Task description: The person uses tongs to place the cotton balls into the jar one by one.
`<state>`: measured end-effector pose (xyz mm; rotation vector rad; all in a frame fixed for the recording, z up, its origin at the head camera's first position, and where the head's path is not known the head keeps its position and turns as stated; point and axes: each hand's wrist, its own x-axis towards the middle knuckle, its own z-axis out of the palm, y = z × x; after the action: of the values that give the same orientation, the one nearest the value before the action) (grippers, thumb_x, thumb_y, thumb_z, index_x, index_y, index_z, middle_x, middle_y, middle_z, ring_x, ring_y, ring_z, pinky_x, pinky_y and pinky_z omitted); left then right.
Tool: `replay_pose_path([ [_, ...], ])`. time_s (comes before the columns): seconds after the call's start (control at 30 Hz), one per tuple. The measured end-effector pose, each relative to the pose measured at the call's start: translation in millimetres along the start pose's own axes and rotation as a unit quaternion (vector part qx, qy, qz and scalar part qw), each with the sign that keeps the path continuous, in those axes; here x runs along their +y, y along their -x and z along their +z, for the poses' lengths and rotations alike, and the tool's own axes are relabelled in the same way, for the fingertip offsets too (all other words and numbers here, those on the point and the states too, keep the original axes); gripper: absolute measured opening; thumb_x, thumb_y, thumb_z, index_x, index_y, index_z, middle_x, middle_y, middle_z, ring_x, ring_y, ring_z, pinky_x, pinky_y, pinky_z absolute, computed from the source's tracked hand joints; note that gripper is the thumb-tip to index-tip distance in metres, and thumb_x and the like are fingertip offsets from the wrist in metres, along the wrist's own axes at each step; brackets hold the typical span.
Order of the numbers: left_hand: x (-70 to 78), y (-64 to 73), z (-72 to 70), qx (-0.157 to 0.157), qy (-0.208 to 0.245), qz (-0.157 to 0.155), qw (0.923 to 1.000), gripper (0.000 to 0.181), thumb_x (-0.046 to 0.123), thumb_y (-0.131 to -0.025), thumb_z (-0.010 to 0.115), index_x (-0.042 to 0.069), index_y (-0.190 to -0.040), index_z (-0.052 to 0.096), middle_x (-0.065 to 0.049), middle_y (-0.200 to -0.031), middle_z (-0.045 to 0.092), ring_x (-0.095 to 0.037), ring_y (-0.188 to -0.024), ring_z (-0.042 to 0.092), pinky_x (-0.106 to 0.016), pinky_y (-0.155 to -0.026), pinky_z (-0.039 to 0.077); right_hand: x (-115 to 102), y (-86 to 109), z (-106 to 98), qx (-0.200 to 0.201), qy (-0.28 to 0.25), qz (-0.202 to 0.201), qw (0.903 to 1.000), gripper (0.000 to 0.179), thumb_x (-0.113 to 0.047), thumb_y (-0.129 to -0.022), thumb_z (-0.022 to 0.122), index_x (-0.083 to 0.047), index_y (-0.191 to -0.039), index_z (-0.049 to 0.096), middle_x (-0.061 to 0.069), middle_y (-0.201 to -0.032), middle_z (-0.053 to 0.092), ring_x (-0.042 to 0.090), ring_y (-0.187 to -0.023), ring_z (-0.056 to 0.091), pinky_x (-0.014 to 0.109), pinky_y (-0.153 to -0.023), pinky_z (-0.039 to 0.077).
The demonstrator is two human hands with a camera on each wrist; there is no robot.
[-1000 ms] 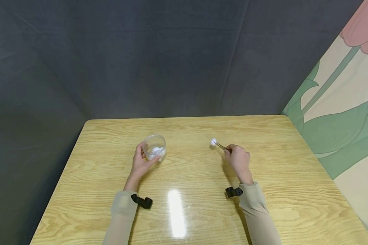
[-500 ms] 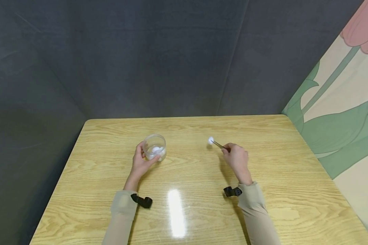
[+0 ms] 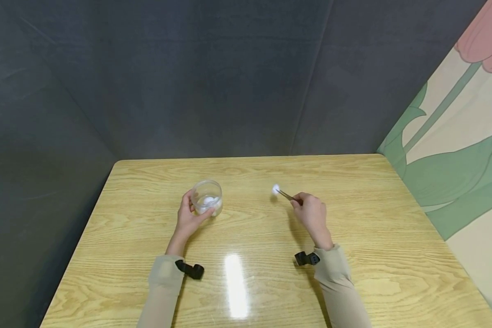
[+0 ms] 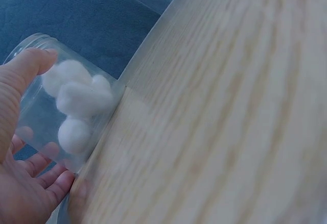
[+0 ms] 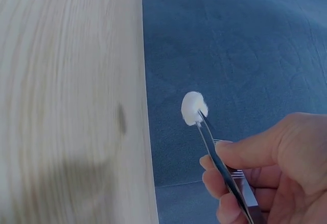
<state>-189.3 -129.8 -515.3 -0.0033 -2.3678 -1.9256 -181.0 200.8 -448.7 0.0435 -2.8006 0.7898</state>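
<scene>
A clear plastic jar point(image 3: 207, 196) stands on the wooden table point(image 3: 270, 282), left of centre, with my left hand point(image 3: 187, 215) wrapped round its side. In the left wrist view the jar point(image 4: 56, 101) holds three white cotton balls point(image 4: 76, 94), my thumb and fingers curled about its wall. My right hand point(image 3: 309, 214) pinches metal tweezers point(image 3: 286, 195) whose tips hold one small white cotton ball point(image 3: 275, 189) lifted above the table, to the right of the jar. The right wrist view shows the tweezers point(image 5: 219, 165) clamped on that cotton ball point(image 5: 193, 107).
Dark grey padded walls point(image 3: 213, 77) close off the back and left of the table. A painted wall with a pink flower and green leaves point(image 3: 455, 136) stands on the right. A bright light reflection point(image 3: 235, 284) lies on the tabletop between my forearms.
My right hand has carried the tweezers and cotton ball leftward toward the jar. The left hand and jar have stayed still.
</scene>
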Motion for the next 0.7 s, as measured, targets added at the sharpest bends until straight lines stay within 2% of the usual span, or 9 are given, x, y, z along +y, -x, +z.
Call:
replay_pose_path([
  [0.37, -1.3, -0.4, 0.1, 0.001, 0.003, 0.002, 1.0000, 0.081, 0.013, -0.075, 0.079, 0.008, -0.140, 0.031, -0.018, -0.133, 0.043, -0.033, -0.113, 0.046, -0.045, -0.093, 0.039, -5.7, 0.9, 0.8, 0.032, -0.009, -0.045, 0.9984, 0.010, -0.008, -0.083, 0.070, 0.002, -0.082, 0.070, 0.012, -0.070, 0.067, 0.023, -0.053, 0.059, 0.036, -0.049, 0.045],
  [0.7, 0.0, 0.1, -0.2, -0.001, 0.000, -0.002, 1.0000, 0.081, 0.014, -0.075, 0.079, 0.009, -0.140, 0.031, -0.017, -0.133, 0.042, -0.033, -0.112, 0.046, -0.045, -0.091, 0.040, -15.7, 1.8, 6.3, 0.026, -0.011, -0.049, 0.9984, 0.009, -0.008, -0.082, 0.070, 0.002, -0.084, 0.070, 0.012, -0.072, 0.068, 0.021, -0.054, 0.059, 0.034, -0.049, 0.045],
])
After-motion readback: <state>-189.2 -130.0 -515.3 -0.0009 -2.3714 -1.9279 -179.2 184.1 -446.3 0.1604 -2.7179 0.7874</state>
